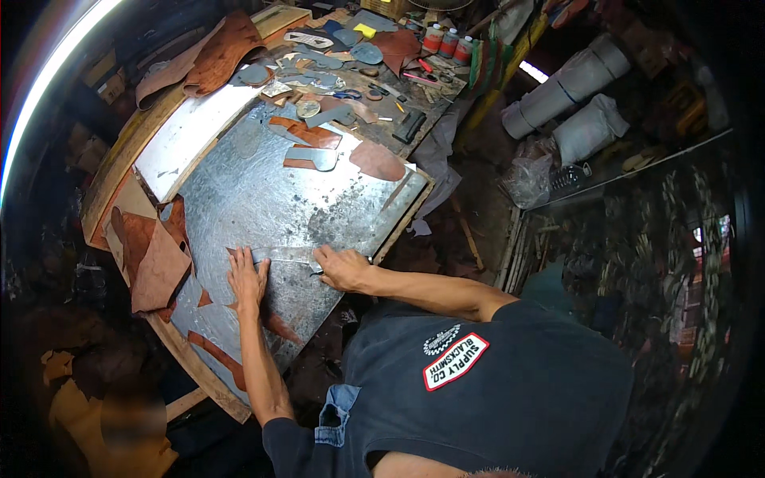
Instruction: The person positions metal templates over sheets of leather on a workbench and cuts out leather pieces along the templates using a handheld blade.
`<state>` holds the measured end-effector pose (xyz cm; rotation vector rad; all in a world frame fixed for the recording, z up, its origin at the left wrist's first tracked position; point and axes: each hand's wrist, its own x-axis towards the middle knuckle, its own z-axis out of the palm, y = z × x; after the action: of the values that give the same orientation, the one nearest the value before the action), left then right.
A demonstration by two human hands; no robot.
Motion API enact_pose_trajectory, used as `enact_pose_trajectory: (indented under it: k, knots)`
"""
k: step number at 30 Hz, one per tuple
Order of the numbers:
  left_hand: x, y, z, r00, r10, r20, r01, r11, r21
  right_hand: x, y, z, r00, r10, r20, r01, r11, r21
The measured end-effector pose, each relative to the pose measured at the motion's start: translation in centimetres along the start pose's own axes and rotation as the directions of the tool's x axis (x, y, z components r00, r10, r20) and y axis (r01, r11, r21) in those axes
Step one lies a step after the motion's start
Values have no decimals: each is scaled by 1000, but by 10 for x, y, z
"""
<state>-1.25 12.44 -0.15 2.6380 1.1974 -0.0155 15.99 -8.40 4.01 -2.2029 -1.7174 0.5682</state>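
Observation:
My left hand [247, 280] lies flat with its fingers stretched out on a scratched metal sheet [215, 199] covering the worktable. Between my hands runs a narrow greyish strip [285, 254], its left end beside my left fingers. A small brown sliver shows by those fingertips. At the strip's right end my right hand [344, 269] is closed around something mostly hidden; small dark and shiny bits show at its edges. Brown leather scraps [280, 327] lie below, near my left forearm. Farther up the sheet are cut leather pieces [376, 161] and a grey template [323, 159].
Large leather pieces [163, 267] hang over the table's left edge. At the far end, a cluttered bench [382, 131] carries templates, tools and red bottles [448, 44]. Leather rolls [225, 56] lie at upper left. Wrapped rolls [566, 88] stand to the right.

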Motion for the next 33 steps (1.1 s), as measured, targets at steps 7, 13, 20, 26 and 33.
enact_pose_trajectory:
  k: [7, 13, 20, 26, 33]
  knots:
    - [-7, -9, 10, 995, -18, -100, 15, 999, -34, 21, -1, -12, 992, 96, 82, -104, 991, 89]
    - [-4, -7, 13, 978, -44, -204, 20, 993, -118, 53, 32, 2, 976, 108, 190, -150, 964, 220]
    - [-9, 3, 26, 927, -63, -370, 19, 992, -122, 52, 69, -37, 945, 66, 319, -219, 856, 469]
    - [-10, 9, 22, 934, -121, -337, 82, 988, -130, 70, 109, -93, 962, -48, 270, -49, 938, 342]
    - [-6, 13, 22, 908, -164, -386, 137, 986, -97, 115, 133, -129, 964, -261, 55, 245, 947, 208]
